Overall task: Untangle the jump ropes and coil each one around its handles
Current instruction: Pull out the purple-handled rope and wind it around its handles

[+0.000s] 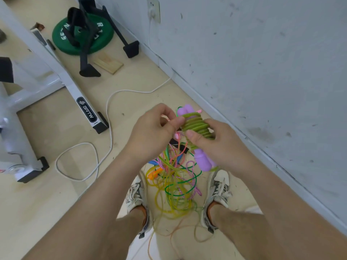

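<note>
A pair of purple handles (201, 160) is held together with an olive-green rope (196, 125) wound round them in many turns. My right hand (216, 145) grips this bundle, thumb across the coil. My left hand (155, 131) pinches the rope at the coil's left edge with thumb and curled fingers. Below, on the floor between my shoes, lies a tangle of ropes (174, 186): yellow, green, pink-and-white braided and orange strands, with an orange handle (155, 173) and a blue one (153, 163) showing.
A grey wall (262, 72) runs along the right. A white machine frame (56, 76) stands left, with a white cable (107, 128) looping over the floor. Farther back are a green weight plate (62, 42), a black stand (129, 47) and a wooden block (109, 64).
</note>
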`<state>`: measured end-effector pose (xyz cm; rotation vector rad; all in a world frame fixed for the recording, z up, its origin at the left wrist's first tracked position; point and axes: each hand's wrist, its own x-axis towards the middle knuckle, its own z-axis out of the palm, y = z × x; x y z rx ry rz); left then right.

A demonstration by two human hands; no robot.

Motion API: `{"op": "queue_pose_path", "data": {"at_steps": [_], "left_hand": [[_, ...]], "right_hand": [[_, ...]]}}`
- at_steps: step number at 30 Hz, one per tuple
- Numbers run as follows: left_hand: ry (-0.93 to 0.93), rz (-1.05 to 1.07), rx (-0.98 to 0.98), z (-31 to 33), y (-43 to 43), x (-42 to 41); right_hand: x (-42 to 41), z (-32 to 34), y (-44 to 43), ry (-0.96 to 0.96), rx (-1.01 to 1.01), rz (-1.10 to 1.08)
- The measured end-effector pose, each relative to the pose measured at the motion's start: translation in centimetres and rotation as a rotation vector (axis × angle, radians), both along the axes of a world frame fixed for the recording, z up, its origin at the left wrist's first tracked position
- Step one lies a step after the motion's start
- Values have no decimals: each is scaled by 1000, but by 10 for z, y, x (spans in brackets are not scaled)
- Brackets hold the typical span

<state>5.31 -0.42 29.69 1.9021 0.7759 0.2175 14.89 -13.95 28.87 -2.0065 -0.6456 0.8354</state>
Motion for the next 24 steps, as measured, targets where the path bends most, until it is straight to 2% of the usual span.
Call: {"op": "queue_pose_path", "data": {"at_steps": [2,3,6,8,10,12,15,19,24], "left_hand": [[-143,34,-119,0,-3,2],[-204,19,-42,-2,-4,2],[-314,-88,492,-11,-3,0],[-330,-130,786,-14,-1,-1],[-370,-134,949,-15,1,-1],[-467,-119,1022,-18,4,-3],[-523,-83,997,-25,6,-2],[-451,-89,662,-22,-17,6],[-525,-64,382,-15,-12,8]], "right_hand": [[-2,1,0,143,111,-51],[-3,1,1,205,160,-75],[-3,4,1,309,247,-132],[-1,4,1,272,243,-145],[1,7,0,266,246,-135],[0,12,1,395,289,-127],[-4,20,3,686,343,-149],[-6,25,5,964,422,-235],[-2,28,6,1096,495,-193]]}}
